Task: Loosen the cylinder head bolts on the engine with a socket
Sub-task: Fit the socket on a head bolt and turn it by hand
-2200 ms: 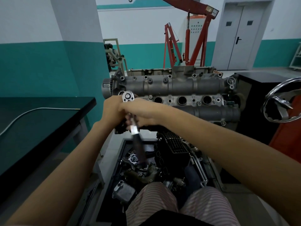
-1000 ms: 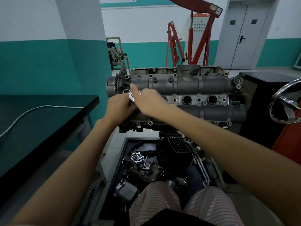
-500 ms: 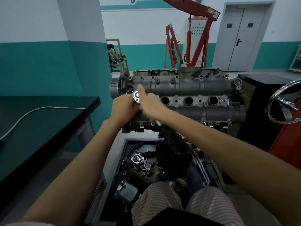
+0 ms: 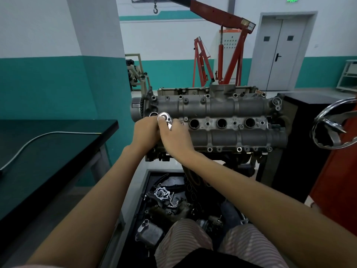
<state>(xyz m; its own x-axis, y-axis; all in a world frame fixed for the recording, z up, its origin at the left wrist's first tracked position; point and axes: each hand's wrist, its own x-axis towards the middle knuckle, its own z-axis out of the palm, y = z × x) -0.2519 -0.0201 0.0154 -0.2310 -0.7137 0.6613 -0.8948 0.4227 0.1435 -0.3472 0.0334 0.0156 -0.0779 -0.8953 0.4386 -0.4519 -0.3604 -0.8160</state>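
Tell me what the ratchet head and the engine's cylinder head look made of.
Ratchet head: looks like polished, chrome-plated steel, bright with mirror-like highlights. Cylinder head: probably cast aluminium, bare and matte grey, with a rough, grimy surface and no shine.

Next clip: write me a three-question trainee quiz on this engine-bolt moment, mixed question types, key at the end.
1. True or false: both hands are at the ratchet at the left end of the cylinder head.
2. How many round open bores show in the head to the right of the hands? A) one B) three C) five
3. Fill in: below the engine, a black ____ holds removed parts.

Key: 1 true: left hand and right hand meet at the tool. 2 B. 3 tray.
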